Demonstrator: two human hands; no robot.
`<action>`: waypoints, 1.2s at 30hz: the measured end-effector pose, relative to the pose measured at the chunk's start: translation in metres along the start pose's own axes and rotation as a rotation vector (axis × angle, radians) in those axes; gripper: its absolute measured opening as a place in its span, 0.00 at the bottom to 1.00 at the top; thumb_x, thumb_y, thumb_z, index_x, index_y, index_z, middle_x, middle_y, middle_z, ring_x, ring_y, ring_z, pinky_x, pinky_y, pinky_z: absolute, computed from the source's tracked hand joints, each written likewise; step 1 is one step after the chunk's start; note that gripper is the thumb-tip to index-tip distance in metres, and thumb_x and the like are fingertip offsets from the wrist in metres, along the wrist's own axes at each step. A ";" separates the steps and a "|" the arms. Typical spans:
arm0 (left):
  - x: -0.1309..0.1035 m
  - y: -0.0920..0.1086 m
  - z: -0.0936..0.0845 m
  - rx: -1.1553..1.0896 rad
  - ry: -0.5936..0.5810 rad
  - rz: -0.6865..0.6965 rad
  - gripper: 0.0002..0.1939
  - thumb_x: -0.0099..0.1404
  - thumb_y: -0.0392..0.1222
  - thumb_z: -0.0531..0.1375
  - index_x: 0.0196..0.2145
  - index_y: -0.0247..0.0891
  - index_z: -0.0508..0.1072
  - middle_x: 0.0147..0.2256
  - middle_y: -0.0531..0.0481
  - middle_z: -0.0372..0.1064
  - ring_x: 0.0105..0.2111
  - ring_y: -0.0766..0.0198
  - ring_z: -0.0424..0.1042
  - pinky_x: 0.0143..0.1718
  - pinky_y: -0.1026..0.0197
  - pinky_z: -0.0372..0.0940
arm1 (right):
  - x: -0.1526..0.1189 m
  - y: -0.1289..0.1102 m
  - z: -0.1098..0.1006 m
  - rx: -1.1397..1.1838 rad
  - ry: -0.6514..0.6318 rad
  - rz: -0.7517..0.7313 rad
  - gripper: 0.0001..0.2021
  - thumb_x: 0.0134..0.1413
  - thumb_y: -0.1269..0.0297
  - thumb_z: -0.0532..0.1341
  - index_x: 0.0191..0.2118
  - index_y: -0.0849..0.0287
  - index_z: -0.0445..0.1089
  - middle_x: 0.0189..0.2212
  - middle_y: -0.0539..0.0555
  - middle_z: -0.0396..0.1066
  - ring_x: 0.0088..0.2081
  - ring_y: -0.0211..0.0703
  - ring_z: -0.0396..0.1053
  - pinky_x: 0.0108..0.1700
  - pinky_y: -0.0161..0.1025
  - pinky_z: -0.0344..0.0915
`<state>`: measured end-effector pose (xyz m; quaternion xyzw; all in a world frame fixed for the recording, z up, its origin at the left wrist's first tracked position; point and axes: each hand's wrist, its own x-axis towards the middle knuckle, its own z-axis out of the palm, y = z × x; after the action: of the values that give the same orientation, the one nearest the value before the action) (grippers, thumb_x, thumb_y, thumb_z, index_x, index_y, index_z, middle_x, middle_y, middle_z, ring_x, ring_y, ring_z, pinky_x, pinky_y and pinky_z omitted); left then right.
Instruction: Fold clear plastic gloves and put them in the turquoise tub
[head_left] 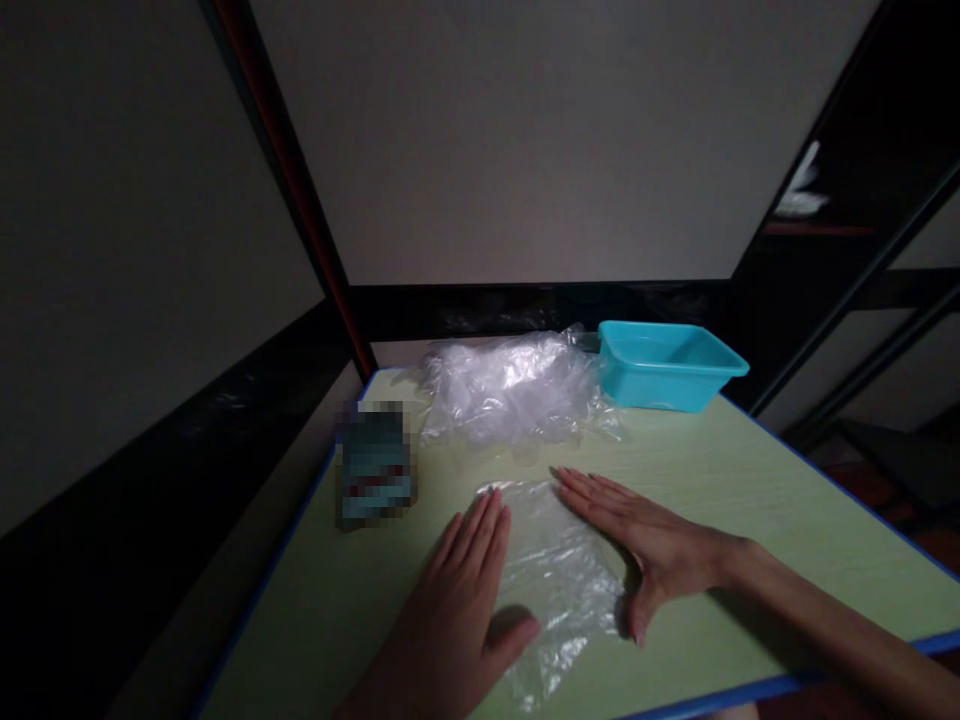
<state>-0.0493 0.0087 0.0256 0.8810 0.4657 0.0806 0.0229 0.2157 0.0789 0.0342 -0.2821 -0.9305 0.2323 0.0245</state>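
Note:
A clear plastic bag point(551, 560) lies spread on the pale green table point(787, 540), wrinkled toward its near end. My left hand point(469, 590) rests on its left edge, fingers stretched forward and thumb out to the side. Over the bag's right edge lies my right hand point(637, 535), its fingers straight and pointing to the far left, the thumb apart. Neither hand grips anything. Just beyond the hands sits a crumpled heap of clear plastic bags point(517, 385).
A turquoise plastic basin point(664, 375) stands at the back right of the table, touching or close to the heap. At the left edge is a blurred-out item point(376, 465). Cabinet panels point(540, 140) rise behind the table.

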 end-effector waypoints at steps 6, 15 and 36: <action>-0.015 -0.012 -0.010 0.040 0.174 0.194 0.32 0.63 0.40 0.54 0.61 0.31 0.46 0.62 0.41 0.46 0.60 0.56 0.50 0.55 0.51 0.56 | -0.028 -0.010 -0.003 0.006 0.167 -0.017 0.48 0.42 0.41 0.60 0.65 0.55 0.38 0.65 0.58 0.36 0.63 0.51 0.39 0.61 0.51 0.43; -0.016 -0.012 -0.013 -0.030 0.343 0.321 0.16 0.66 0.31 0.46 0.48 0.34 0.67 0.50 0.47 0.68 0.52 0.64 0.64 0.54 0.60 0.59 | -0.044 -0.036 0.008 -0.201 0.035 -0.085 0.42 0.55 0.46 0.53 0.64 0.67 0.32 0.63 0.64 0.40 0.63 0.52 0.40 0.61 0.57 0.36; -0.011 -0.009 -0.017 -0.141 0.409 0.307 0.15 0.62 0.28 0.47 0.40 0.32 0.71 0.37 0.47 0.74 0.39 0.63 0.73 0.44 0.60 0.69 | -0.057 -0.064 0.015 -0.444 0.411 -0.268 0.25 0.61 0.77 0.37 0.31 0.63 0.71 0.23 0.56 0.71 0.27 0.42 0.68 0.31 0.39 0.66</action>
<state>-0.0649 0.0042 0.0400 0.9029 0.3150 0.2916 -0.0230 0.2280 -0.0041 0.0543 -0.1965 -0.9628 -0.0433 0.1801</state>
